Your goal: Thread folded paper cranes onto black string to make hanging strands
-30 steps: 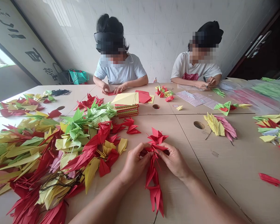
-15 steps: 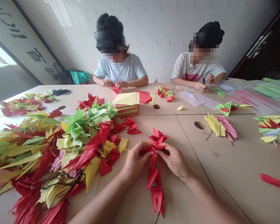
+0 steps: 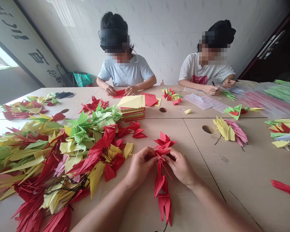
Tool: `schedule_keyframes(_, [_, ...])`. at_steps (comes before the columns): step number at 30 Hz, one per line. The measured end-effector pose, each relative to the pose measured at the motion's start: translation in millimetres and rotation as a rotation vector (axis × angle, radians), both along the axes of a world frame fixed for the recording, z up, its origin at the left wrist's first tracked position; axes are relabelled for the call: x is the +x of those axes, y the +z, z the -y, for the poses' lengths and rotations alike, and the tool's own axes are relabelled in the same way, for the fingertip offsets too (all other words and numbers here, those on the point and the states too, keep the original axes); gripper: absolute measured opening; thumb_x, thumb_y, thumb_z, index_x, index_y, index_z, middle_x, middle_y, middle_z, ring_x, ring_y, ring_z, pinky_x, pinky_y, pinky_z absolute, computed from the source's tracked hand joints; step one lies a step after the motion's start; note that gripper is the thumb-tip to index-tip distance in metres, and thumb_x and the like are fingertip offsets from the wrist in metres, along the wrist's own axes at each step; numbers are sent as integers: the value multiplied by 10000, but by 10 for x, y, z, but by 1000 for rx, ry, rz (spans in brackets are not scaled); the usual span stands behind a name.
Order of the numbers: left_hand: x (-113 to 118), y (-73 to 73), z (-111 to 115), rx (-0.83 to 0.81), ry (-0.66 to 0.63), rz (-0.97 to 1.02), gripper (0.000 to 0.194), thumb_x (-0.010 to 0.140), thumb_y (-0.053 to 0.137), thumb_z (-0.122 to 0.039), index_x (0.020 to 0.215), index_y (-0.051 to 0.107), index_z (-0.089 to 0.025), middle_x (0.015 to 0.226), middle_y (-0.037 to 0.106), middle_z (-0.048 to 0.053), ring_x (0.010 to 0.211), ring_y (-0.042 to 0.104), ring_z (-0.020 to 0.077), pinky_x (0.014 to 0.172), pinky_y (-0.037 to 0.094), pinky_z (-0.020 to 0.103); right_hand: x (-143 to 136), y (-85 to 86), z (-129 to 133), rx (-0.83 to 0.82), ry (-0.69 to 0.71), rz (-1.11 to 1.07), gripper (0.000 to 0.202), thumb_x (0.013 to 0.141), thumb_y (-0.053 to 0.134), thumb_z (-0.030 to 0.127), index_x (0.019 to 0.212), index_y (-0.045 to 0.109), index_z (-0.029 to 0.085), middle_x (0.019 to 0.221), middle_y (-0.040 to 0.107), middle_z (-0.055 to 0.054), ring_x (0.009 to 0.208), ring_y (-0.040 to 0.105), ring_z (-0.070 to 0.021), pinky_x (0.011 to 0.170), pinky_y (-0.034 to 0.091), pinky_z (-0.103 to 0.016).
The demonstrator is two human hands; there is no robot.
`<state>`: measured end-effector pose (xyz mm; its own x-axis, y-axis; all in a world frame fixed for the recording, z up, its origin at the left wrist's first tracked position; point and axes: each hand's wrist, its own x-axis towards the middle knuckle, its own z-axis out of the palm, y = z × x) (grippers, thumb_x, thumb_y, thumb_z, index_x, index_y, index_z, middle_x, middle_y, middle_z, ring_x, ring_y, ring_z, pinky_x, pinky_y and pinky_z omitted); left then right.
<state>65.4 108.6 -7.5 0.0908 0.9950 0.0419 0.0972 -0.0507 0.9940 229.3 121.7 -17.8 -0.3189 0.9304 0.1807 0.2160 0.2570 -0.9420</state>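
Between my two hands is a red paper crane [image 3: 162, 152], pinched from both sides. My left hand [image 3: 142, 164] is closed on its left side, thumb and fingertips together. Closed on the right side is my right hand [image 3: 180, 166], its thumb near the crane's thin points. More red cranes [image 3: 164, 206] hang in a line below it toward me, with a dark cord showing at the bottom. Just beyond my fingers lies another red crane [image 3: 164, 140]. My fingers hide part of the held crane.
A large heap of red, yellow and green cranes [image 3: 50, 154] covers the left. A stack of square paper [image 3: 132, 111] stands ahead. Two people [image 3: 127, 72] sit opposite, one handling red paper, the other a pen. Yellow and pink cranes [image 3: 224, 129] lie right, near a table hole [image 3: 207, 129].
My hands stay nearly in place on the red crane, whose wings sit slightly differently. The person opposite left has flattened the red paper; the one at right has shifted their hands.
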Motion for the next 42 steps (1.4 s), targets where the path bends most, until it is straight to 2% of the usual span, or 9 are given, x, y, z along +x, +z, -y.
schedule_keyframes(17, [4,22,-12,-39,-21,133,332,703,714,-425,673,501,-171,615,489,-34,571,431,93,538,364,211,-18,24,6,-33,-15,-14,240,884,538,390,945,658,190,910,676,-65,900,630,-208,825,513,-335])
schedule_keyframes(24, [3,10,-5,4,-1,59,341,720,703,-424,667,474,-177,606,442,-49,561,386,85,520,331,199,-26,32,29,-33,0,-24,233,883,547,361,1000,661,195,966,689,-63,927,633,-202,825,507,-321])
schedule_keyframes(29, [9,32,-1,13,4,-5,304,806,599,-434,689,494,-175,599,464,-42,544,387,89,507,313,207,-30,45,16,-38,-31,-13,232,875,551,378,963,674,201,880,697,-48,899,637,-205,795,506,-312])
schedule_keyframes(32, [11,38,17,21,-2,21,254,816,588,-428,810,533,-180,687,535,-20,583,458,100,537,360,210,-13,29,-5,-37,-77,-23,244,872,546,393,953,673,201,887,705,-50,897,641,-211,798,503,-317])
schedule_keyframes(35, [11,53,40,-6,13,-2,285,814,592,-421,967,519,-192,663,546,-28,569,491,108,529,383,208,8,3,-28,-63,-146,-40,287,850,561,435,965,674,197,863,711,-55,821,644,-206,724,513,-304])
schedule_keyframes(37, [12,71,51,4,17,-68,273,796,617,-400,946,527,-191,653,532,-32,558,491,104,516,390,202,16,-12,-40,-94,-191,-49,323,832,570,470,957,674,191,820,707,-55,747,634,-197,649,508,-288])
schedule_keyframes(40, [16,89,58,78,26,-134,212,768,645,-351,864,552,-186,852,538,12,633,524,100,542,436,203,14,-24,-51,-121,-228,-75,345,801,591,507,878,667,179,764,696,-49,646,612,-177,586,494,-274])
schedule_keyframes(42, [22,84,57,98,32,-143,189,766,644,-326,852,550,-186,913,520,21,678,538,104,563,453,205,6,-24,-55,-138,-231,-91,344,783,606,517,820,650,178,710,684,-39,598,604,-168,579,497,-278])
